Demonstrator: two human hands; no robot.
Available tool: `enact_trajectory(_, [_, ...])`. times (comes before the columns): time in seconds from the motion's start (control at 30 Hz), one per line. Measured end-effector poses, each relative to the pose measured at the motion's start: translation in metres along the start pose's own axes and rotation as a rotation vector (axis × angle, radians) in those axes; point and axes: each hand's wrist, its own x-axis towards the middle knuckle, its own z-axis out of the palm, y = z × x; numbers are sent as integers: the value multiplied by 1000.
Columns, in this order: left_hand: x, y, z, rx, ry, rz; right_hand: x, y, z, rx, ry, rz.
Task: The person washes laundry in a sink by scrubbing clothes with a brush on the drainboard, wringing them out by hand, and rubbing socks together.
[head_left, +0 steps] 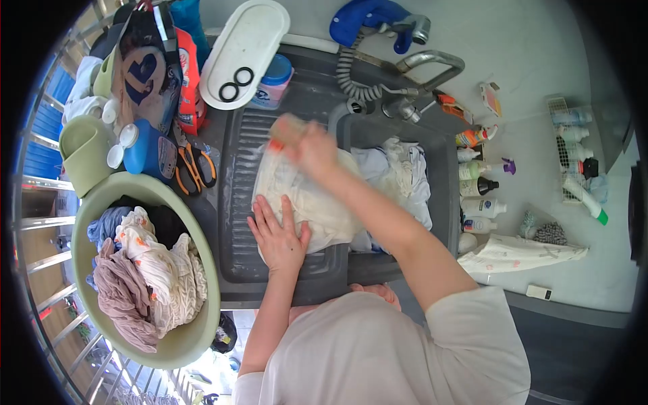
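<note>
A wet white garment (310, 202) is spread over the ribbed washboard (237, 169) of the dark grey sink. My left hand (280, 239) lies flat on its near-left part, fingers spread, pressing the cloth. At the garment's far edge, my right hand (314, 152) is closed around a tan scrub brush (289, 128), blurred by motion, with a reddish-orange patch low on it. The brush's underside is hidden. More white and pale blue laundry (398, 175) sits in the sink basin to the right.
A green tub (212, 297) of clothes stands at left, near orange-handled pliers (196, 169) and a blue bottle (152, 148). A white tray (260, 30) with two black rings rests on a blue-lidded container (277, 71). The faucet (432, 64) and several bottles (482, 206) stand right.
</note>
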Motion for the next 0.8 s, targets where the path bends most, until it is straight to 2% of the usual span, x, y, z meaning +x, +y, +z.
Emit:
enact_trajectory(0.07, [0, -4, 0, -5, 18, -4, 37, 19, -15, -42, 56, 263])
enact_trajectory(0.1, [1, -6, 0, -7, -15, -3, 12, 1, -11, -8, -62, 74])
enact_trajectory(0.2, [-5, -1, 7, -9, -181, -35, -37, -19, 12, 111, -81, 61])
enact_trajectory(0.27, [2, 1, -3, 3, -57, -18, 1, 9, 8, 48, -16, 148])
enact_trajectory(0.33, [0, 1, -2, 14, -61, -14, 29, 17, -16, -21, -22, 304])
enact_trajectory(0.37, [1, 0, -1, 17, -71, -17, 4, 1, -4, -64, -12, 69])
enact_trajectory(0.47, [0, -1, -1, 14, -111, -14, 0, 7, 1, 33, 64, 29])
enact_trajectory(0.5, [1, 0, 1, 28, -65, -7, -6, 4, 4, 98, 106, 14])
enact_trajectory(0.53, [-2, 0, -1, 37, -72, 2, 4, 11, 1, 104, 110, 27])
enact_trajectory(0.6, [2, 1, -2, 36, -63, -1, 43, 41, -5, 1, 56, 310])
enact_trajectory(0.63, [4, -3, -2, 44, -55, 11, 30, 24, -9, -9, 5, 213])
enact_trajectory(0.8, [2, 2, 0, 50, -79, -25, 40, 55, -2, -32, 33, 265])
